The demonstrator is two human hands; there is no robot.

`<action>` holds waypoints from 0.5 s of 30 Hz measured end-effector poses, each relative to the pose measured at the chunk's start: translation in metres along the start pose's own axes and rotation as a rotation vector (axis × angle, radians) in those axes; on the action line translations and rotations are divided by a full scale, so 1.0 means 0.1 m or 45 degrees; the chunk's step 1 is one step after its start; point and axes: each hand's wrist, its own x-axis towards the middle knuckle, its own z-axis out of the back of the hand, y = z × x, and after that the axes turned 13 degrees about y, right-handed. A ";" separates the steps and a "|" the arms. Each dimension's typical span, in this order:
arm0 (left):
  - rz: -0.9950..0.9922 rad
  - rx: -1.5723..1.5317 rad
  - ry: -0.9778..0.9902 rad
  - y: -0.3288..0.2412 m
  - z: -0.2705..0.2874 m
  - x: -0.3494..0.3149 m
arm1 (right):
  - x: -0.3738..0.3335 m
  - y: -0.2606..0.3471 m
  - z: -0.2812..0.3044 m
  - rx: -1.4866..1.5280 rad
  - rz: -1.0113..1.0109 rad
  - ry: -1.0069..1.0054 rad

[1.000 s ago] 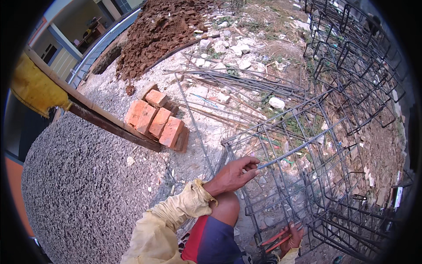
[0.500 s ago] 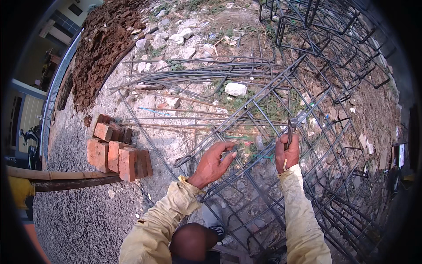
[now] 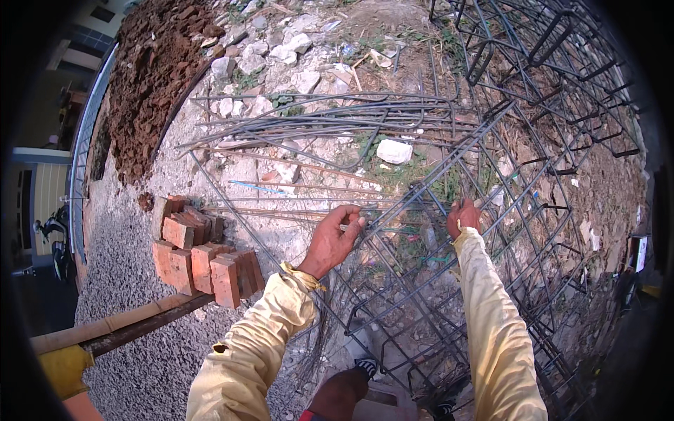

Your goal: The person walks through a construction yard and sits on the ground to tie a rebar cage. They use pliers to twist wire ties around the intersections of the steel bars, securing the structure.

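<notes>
My right hand (image 3: 463,216) is closed around a pair of pincers (image 3: 465,189), over a rebar cage (image 3: 404,289) of dark crossed bars. The tool is mostly hidden by the fingers and blends into the bars. To the left, my left hand (image 3: 335,238) hovers by the cage's upper left bars, fingers curled and thumb against the index finger. Whatever sits in that pinch is too small to make out. Thin dark wires (image 3: 324,330) show below the left wrist, beside the cage.
Red bricks (image 3: 225,277) are stacked at left, near a bamboo pole (image 3: 119,324). Loose steel rods (image 3: 323,116) lie across the rubble ahead. More bent rebar frames (image 3: 554,77) crowd the upper right. A white lump (image 3: 394,151) lies beyond the cage. My foot (image 3: 366,366) is beside the bars.
My left hand has moved up slightly and its thumb and index finger have come together. The right hand has turned, so the pincers' metal head no longer shows plainly. The view has shifted.
</notes>
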 end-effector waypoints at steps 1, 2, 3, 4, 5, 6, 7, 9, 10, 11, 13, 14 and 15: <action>-0.055 0.136 -0.054 0.08 0.09 0.21 | 0.05 -0.01 -0.09 -0.051 0.006 0.065; -0.121 0.265 -0.101 0.17 0.15 0.45 | 0.09 -0.03 -0.13 -0.107 0.006 0.117; -0.199 0.381 -0.133 0.22 0.14 0.74 | 0.11 -0.06 -0.16 -0.078 -0.027 0.042; -0.195 0.464 -0.134 0.25 0.14 1.00 | 0.07 -0.04 -0.23 -0.056 -0.067 -0.034; -0.185 0.547 -0.138 0.30 0.16 1.23 | 0.03 0.00 -0.31 -0.036 -0.103 -0.102; -0.137 0.624 -0.104 0.31 0.16 1.45 | -0.02 0.07 -0.29 -0.055 -0.129 -0.100; -0.093 0.706 -0.069 0.32 0.16 1.68 | -0.08 0.20 -0.21 -0.071 -0.155 -0.099; -0.102 0.817 -0.050 0.49 0.10 2.15 | -0.13 0.31 -0.20 -0.086 -0.177 -0.119; -0.098 0.948 -0.071 0.51 0.06 2.35 | -0.13 0.30 -0.20 -0.092 -0.173 -0.148; -0.093 1.079 -0.096 0.53 0.01 2.54 | -0.12 0.30 -0.20 -0.100 -0.165 -0.174; -0.018 1.129 0.040 0.42 -0.05 2.86 | -0.15 0.31 -0.17 -0.103 -0.179 -0.147; 0.006 1.179 0.065 0.33 -0.14 2.99 | -0.14 0.30 -0.15 -0.101 -0.191 -0.136; -0.022 1.250 0.084 0.41 -0.10 3.14 | -0.15 0.33 -0.18 -0.090 -0.162 -0.142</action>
